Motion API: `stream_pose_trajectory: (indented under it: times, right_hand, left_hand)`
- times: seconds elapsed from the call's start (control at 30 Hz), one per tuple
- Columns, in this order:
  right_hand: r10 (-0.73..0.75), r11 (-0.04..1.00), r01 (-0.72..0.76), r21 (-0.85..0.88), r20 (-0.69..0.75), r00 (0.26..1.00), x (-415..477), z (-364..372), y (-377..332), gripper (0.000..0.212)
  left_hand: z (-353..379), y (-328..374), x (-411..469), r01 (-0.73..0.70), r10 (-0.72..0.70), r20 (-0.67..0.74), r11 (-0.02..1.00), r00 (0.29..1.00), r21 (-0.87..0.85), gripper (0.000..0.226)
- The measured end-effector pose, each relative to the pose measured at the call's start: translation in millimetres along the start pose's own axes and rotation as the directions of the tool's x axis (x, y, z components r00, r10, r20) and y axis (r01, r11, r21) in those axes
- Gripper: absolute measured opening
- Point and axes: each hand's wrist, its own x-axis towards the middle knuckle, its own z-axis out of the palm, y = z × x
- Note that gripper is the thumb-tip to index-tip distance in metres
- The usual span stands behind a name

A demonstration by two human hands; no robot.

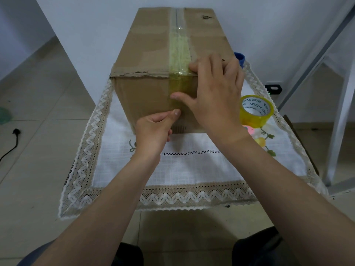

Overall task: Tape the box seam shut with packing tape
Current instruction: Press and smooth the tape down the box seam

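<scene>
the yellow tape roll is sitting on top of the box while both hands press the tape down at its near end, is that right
No. The yellow tape roll sits on the tablecloth to the right of the box, not on top of it, as the head view shows. The left hand and right hand do press the tape at its near end.

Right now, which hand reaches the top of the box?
The right hand: its fingers lie over the top edge; the left hand presses tape on the front.
</scene>
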Motion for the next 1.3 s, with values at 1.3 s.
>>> stream_pose_trajectory:
  times: [1.3]
  right_hand:
    - [-0.007,1.000,0.007,0.017,-0.057,0.998,-5.9,3.3,-1.1,0.082]
  left_hand:
    - [-9.2,11.6,0.1,0.121,-0.127,0.073,0.989,0.989,0.083,0.014]
